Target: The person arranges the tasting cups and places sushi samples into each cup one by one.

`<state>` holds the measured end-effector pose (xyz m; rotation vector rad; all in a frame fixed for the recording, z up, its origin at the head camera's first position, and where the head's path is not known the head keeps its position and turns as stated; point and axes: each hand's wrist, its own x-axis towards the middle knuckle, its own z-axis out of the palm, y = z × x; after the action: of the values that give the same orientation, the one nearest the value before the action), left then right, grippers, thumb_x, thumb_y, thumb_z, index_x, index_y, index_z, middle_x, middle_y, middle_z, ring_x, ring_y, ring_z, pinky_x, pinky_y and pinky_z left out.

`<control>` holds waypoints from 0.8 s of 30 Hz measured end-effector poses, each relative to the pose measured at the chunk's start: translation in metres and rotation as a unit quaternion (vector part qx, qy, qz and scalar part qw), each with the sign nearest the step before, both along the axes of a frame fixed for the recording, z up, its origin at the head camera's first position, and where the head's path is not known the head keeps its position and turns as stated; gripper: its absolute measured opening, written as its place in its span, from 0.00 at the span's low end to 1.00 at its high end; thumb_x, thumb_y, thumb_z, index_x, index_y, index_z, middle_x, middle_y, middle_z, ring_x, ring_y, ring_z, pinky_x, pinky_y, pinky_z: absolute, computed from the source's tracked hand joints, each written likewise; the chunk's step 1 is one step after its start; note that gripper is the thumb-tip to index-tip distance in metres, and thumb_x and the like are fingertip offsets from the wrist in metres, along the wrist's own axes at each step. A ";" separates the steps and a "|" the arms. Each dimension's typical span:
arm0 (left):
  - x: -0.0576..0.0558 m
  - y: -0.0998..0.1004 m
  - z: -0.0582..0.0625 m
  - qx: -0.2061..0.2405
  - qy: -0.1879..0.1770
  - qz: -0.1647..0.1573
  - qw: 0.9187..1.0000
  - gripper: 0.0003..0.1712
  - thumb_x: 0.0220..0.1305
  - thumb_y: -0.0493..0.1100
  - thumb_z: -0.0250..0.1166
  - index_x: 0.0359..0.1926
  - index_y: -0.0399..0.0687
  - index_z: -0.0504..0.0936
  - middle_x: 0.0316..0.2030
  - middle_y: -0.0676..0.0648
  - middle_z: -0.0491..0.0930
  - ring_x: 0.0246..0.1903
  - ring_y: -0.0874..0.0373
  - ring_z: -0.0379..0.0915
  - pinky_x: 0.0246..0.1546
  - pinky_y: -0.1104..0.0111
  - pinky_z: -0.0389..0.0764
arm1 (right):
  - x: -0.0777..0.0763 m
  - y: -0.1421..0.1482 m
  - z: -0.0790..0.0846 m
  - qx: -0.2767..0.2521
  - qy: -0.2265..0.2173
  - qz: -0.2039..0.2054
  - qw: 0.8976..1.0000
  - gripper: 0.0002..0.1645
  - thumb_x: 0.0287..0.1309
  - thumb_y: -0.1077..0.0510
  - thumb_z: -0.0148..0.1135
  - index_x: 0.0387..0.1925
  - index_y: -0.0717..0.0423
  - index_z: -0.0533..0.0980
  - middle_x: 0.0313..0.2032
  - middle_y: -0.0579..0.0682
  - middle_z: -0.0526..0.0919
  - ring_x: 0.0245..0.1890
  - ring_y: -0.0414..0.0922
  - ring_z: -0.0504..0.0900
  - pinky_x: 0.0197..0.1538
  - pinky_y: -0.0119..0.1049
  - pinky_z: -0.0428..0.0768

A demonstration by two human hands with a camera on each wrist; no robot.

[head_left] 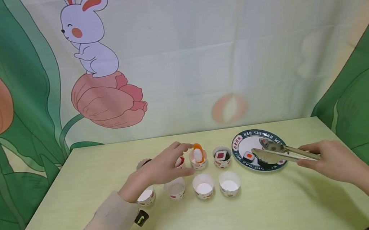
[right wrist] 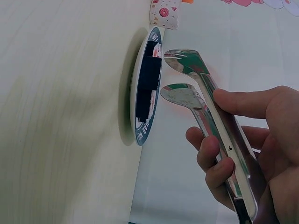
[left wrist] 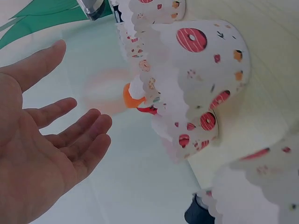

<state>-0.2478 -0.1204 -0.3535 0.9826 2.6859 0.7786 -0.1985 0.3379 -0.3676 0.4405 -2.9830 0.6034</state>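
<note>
My right hand (head_left: 334, 159) grips a pair of metal tongs (right wrist: 229, 140), its thumb on one arm and fingers curled round the other. The tongs' spread tips hover over a blue-rimmed plate (head_left: 236, 158). On that plate lies a sushi roll (head_left: 248, 156) with an orange centre, beside dark pieces partly covered by the tongs. My left hand (head_left: 162, 165) is held over the paper cups, fingers apart and nothing in them. Close to its fingertips stands a paper cup (head_left: 198, 167) holding an orange-and-white sushi piece (head_left: 198, 154). A dark-wrapped roll (head_left: 221, 156) sits in the cup to its right.
White paper cups stand in front, including one (head_left: 204, 191) and another (head_left: 230, 187) with no food inside. Further cups at the left are partly hidden by my left hand. A printed rabbit curtain (head_left: 181, 75) hangs behind the pale green table (head_left: 276, 205).
</note>
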 end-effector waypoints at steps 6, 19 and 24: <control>0.007 -0.016 -0.001 -0.029 0.008 0.054 0.998 0.39 0.68 0.58 0.68 0.74 0.57 0.67 0.61 0.54 0.72 0.61 0.54 0.72 0.45 0.46 0.77 | 0.003 0.003 0.001 -0.005 -0.007 -0.004 1.000 0.31 0.61 0.48 0.74 0.55 0.69 0.81 0.46 0.67 0.86 0.33 0.43 0.81 0.35 0.40 0.75; 0.022 -0.050 -0.014 0.049 0.008 0.057 0.997 0.33 0.67 0.48 0.71 0.69 0.44 0.73 0.60 0.44 0.73 0.60 0.47 0.70 0.54 0.51 0.75 | 0.007 0.006 0.004 0.000 -0.030 -0.029 0.999 0.33 0.59 0.45 0.75 0.53 0.69 0.82 0.42 0.63 0.87 0.37 0.49 0.84 0.36 0.45 0.78; 0.030 -0.071 -0.020 0.064 0.007 0.074 0.995 0.34 0.68 0.52 0.71 0.69 0.44 0.73 0.59 0.48 0.73 0.60 0.46 0.70 0.56 0.48 0.75 | 0.007 0.010 0.003 0.008 -0.029 -0.032 0.999 0.33 0.58 0.45 0.75 0.52 0.69 0.82 0.41 0.62 0.88 0.37 0.49 0.84 0.36 0.46 0.79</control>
<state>-0.2180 -0.1913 -0.3733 0.8253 2.7745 0.9863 -0.1917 0.3476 -0.3647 0.3322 -3.0460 0.5963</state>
